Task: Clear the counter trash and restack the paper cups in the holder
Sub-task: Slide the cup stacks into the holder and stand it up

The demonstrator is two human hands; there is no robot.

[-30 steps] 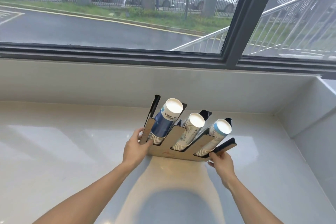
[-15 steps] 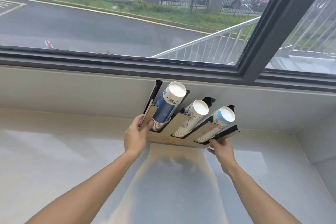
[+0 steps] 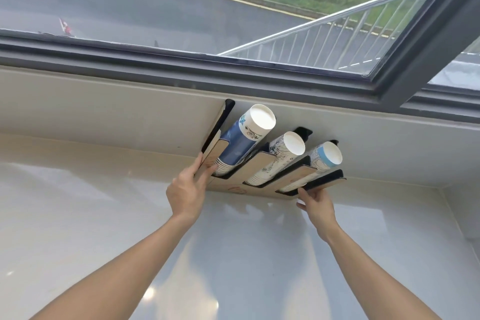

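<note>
Three cup stacks sitting slotted between our hands | left hand, right hand gripping holder ends | counter showing no trash.

Only 1 view: a head-worn wide-angle camera looks forward and down along both arms, close over the worktop, facing the window and the street beyond.

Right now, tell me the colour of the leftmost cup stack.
Dark blue leftmost cup stack, white near its rim; head view.
</note>
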